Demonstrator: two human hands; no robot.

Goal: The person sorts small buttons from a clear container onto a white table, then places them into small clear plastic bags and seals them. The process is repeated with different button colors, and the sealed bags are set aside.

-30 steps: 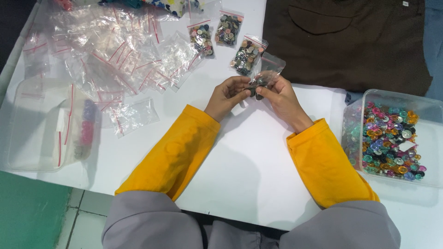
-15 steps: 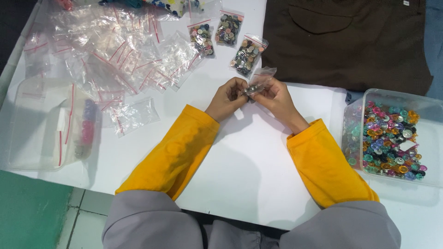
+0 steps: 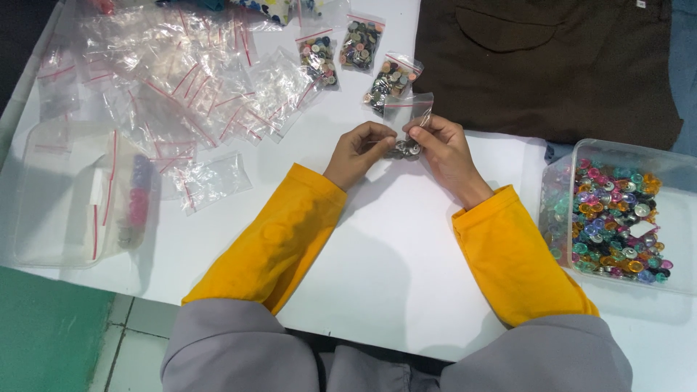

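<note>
Together, the left hand [image 3: 357, 152] and right hand [image 3: 444, 149] pinched a small clear bag of buttons [image 3: 408, 138] above the white table [image 3: 377, 268], near its far edge. Tilted mouth-down, it could probably spill buttons.

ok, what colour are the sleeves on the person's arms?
Bright yellow-orange long sleeves, over the white table; the head view shows them plainly.

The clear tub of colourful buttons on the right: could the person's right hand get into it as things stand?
Probably yes, once freed. The tub of buttons is open-topped, beside the right forearm, with bare table between. But the right hand and left hand are both pinching a small bag.
</note>
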